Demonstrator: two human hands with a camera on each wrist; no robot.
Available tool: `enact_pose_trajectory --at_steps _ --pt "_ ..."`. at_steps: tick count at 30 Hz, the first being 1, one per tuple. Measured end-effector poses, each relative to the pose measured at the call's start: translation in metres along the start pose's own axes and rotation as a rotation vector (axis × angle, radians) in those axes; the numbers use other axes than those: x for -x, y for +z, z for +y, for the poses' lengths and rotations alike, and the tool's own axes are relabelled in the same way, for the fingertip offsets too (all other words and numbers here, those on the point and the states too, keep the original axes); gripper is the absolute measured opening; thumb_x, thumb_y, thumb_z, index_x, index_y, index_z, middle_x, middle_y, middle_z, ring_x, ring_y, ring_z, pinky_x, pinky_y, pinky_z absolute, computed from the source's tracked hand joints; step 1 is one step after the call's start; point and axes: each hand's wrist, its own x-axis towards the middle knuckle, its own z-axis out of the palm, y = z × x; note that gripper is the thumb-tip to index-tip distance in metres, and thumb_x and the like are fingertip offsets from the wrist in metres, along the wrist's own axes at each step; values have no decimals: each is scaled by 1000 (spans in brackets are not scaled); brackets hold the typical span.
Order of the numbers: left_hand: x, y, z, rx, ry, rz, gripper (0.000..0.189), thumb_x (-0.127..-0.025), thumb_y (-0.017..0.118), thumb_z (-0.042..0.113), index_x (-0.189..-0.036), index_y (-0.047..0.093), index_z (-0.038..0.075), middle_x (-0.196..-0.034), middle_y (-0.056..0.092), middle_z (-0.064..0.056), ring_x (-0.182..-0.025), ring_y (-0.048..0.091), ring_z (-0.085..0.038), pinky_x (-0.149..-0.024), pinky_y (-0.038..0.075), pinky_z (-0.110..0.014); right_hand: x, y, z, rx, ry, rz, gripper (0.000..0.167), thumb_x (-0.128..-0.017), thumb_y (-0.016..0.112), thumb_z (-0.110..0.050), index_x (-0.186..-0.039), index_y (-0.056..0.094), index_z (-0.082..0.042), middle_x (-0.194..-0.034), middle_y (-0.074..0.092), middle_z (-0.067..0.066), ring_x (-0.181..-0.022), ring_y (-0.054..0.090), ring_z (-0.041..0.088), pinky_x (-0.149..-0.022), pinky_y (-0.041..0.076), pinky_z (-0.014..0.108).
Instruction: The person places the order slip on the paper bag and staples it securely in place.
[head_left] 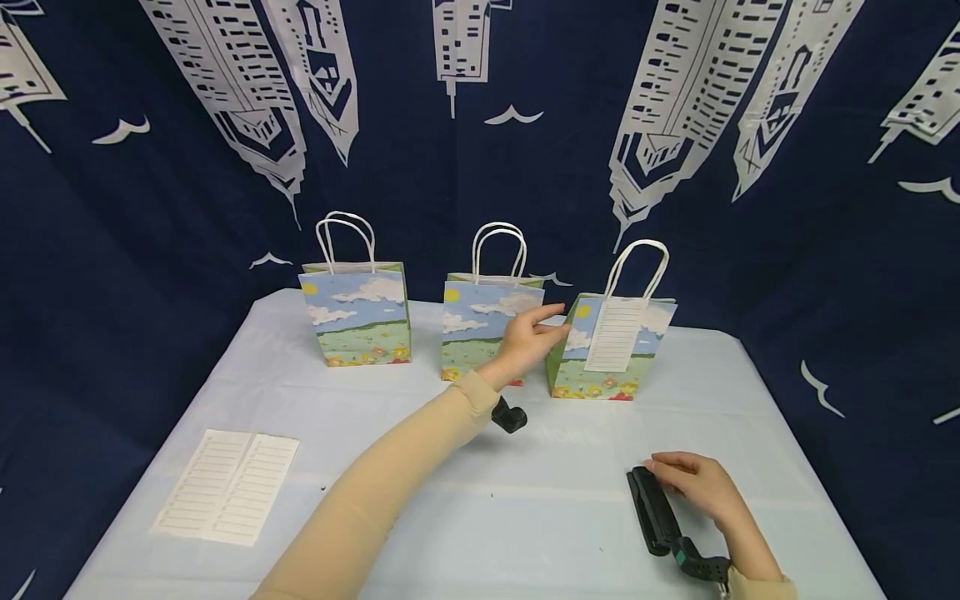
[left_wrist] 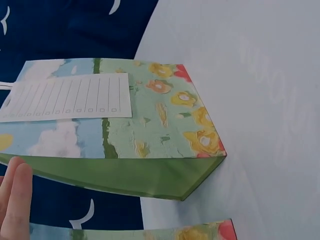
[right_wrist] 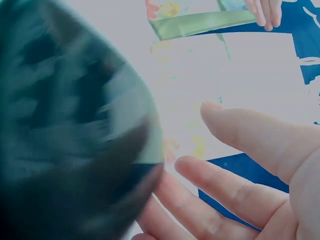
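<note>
My left hand point(head_left: 528, 337) reaches to the left side of the right-hand paper gift bag point(head_left: 570, 385), its fingers fairly straight; in the left wrist view its fingertips point(left_wrist: 21, 175) lie against or just beside the green side panel. A white lined checklist sheet point(head_left: 615, 335) lies flat on that bag's front, near the top edge; what fastens it is not visible. On the table at right lies a black stapler point(head_left: 654, 510). My right hand point(head_left: 697, 486) is beside its far end, fingertips at or touching it. The right wrist view shows loosely bent fingers point(right_wrist: 235, 192) with nothing between them.
Two matching gift bags with white handles stand at the back, one at the left point(head_left: 360, 321) and one in the middle point(head_left: 468, 329), behind my left hand. Two lined sheets point(head_left: 228, 487) lie side by side at the front left. A blurred dark shape point(right_wrist: 70, 130) fills the right wrist view's left.
</note>
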Motion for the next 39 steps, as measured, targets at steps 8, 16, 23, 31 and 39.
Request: enact_pose_trajectory --at_steps 8,16,23,31,39 --pt "12 -18 3 57 13 -2 40 -91 63 13 -130 56 9 -131 56 -6 -102 63 -17 -80 51 -24 1 -10 -25 20 -56 -20 69 -88 60 -51 -127 54 6 -119 61 22 -111 54 39 -86 46 52" --pt "22 -32 -9 100 23 -1 40 -91 64 15 -130 56 8 -130 56 -6 -108 60 -20 -84 50 -26 -4 -13 -52 -16 -138 -23 71 -88 58 -53 -131 51 3 -123 58 20 -115 52 38 -90 43 54" --pt "33 -50 -11 128 51 53 39 -90 64 10 -127 57 1 -126 58 -11 -106 61 -24 -84 51 -27 -15 -9 -74 -35 -215 -14 68 -89 58 -51 -131 51 2 -123 59 19 -114 54 36 -90 43 53" --pt "59 -80 12 100 140 149 35 -90 60 -1 -122 54 -14 -121 56 -28 -104 58 -37 -85 51 -30 -22 0 -88 -99 -261 12 66 -90 58 -49 -131 51 2 -131 53 17 -115 53 36 -91 43 53" --pt "68 -103 -16 161 134 326 32 -88 63 -1 -117 57 -13 -116 58 -28 -104 58 -38 -84 51 -30 -26 12 -92 -195 -300 56 58 -91 61 -42 -130 53 0 -122 59 20 -113 56 34 -92 45 48"
